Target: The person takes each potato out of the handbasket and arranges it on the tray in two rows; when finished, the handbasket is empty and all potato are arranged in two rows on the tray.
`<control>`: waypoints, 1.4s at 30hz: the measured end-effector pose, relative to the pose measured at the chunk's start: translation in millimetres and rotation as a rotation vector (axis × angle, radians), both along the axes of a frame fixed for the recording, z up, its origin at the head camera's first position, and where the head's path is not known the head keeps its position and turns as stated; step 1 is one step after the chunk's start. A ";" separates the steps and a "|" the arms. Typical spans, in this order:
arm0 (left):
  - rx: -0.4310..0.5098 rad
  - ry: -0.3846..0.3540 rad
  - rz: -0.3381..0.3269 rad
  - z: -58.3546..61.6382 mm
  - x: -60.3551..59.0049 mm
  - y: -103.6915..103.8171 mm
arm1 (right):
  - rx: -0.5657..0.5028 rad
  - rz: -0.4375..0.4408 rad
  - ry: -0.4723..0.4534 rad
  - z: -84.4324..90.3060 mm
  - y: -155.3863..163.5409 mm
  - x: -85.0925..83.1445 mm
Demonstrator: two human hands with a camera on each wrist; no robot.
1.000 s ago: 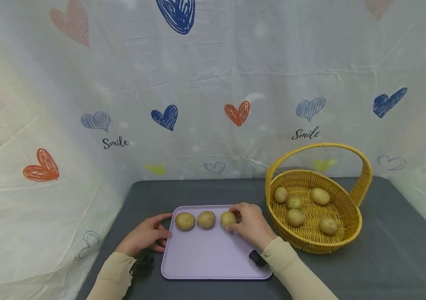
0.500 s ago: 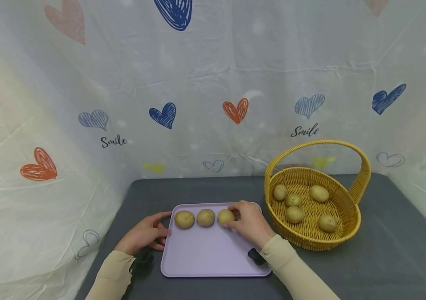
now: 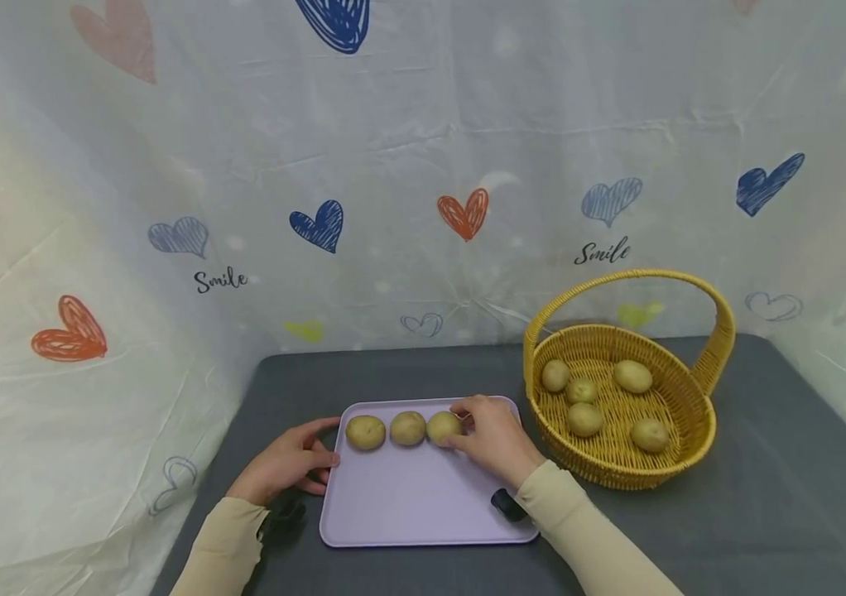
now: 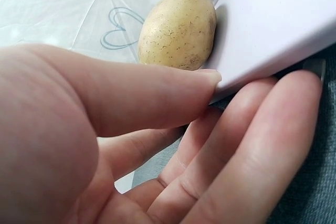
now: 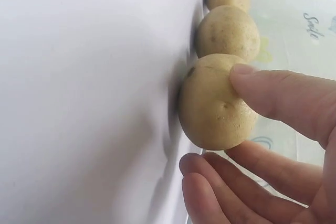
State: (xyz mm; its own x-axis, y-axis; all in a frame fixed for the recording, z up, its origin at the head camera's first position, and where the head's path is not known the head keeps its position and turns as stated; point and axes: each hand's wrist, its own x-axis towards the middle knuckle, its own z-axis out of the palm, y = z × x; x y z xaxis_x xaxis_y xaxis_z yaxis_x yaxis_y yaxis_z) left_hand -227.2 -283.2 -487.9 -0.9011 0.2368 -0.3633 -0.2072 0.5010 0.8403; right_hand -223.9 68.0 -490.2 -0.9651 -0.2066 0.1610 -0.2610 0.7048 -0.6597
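Observation:
A lavender tray (image 3: 415, 497) lies on the dark grey tabletop (image 3: 766, 513). Three potatoes sit in a row along its far edge. My right hand (image 3: 462, 425) holds the rightmost potato (image 3: 441, 427), which rests against the middle potato (image 3: 408, 428). In the right wrist view the thumb (image 5: 278, 95) lies on this potato (image 5: 215, 108) and the other fingers (image 5: 210, 187) curl beside it. The left potato (image 3: 366, 432) lies near my left hand (image 3: 330, 444). That hand pinches the tray's left edge (image 4: 273, 30), with its thumb (image 4: 157, 95) on top and its fingers underneath.
A yellow wicker basket (image 3: 699, 451) with a tall handle stands right of the tray and holds several potatoes (image 3: 585, 419). A white sheet printed with hearts (image 3: 393, 207) hangs close behind and wraps round both sides.
My right hand has nudged the rightmost potato a little to the left, closing the gap to the middle one. The left hand has kept its hold on the tray edge.

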 end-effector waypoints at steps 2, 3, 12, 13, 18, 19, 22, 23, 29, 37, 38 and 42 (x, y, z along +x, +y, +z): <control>0.001 0.002 -0.001 -0.3 0.2 -0.1 | -0.014 0.006 -0.015 -0.1 -0.5 -0.1; 0.001 0.002 -0.002 -0.2 0.4 -0.1 | -0.020 0.009 -0.023 -0.1 -0.7 -0.2; 0.000 0.002 -0.004 -1.6 -0.2 -0.6 | -0.028 -0.004 -0.060 3.5 2.3 -0.7; 0.001 0.002 -0.006 -1.6 -0.6 -0.5 | -0.025 -0.008 -0.057 4.2 2.9 -0.8; 0.007 0.002 -0.015 -2.3 -2.3 0.3 | -0.014 -0.017 -0.048 5.6 5.4 -1.0; 0.010 0.001 -0.016 -2.5 -2.6 0.4 | -0.011 -0.020 -0.047 6.0 5.9 -0.9; 0.012 -0.002 -0.018 -3.2 -3.2 0.5 | 0.004 -0.031 -0.044 7.8 7.2 0.1; 0.012 -0.002 -0.019 -3.3 -3.3 0.3 | 0.007 -0.033 -0.043 8.8 7.5 0.7; -0.004 0.000 -0.012 -3.8 -1.6 -2.4 | -0.008 0.004 -0.037 26.4 12.1 11.5; -0.007 -0.001 -0.017 -7.5 -1.2 -3.3 | 0.092 0.142 0.089 69.8 65.2 43.3; -0.013 -0.001 -0.013 -7.7 -1.4 -3.3 | 0.105 0.152 0.102 75.3 76.3 45.0; -0.024 0.001 -0.017 -7.6 -3.2 -3.6 | 0.143 0.134 0.101 91.3 124.8 42.9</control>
State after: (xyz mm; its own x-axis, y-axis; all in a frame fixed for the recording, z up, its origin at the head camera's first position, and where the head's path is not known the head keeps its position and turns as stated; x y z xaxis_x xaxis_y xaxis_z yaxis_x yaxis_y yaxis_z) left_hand -230.4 -286.8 -495.5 -0.8974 0.2437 -0.3679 -0.1974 0.5241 0.8284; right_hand -181.0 192.9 -398.9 -0.9077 -0.3601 0.2154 -0.4187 0.7437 -0.5212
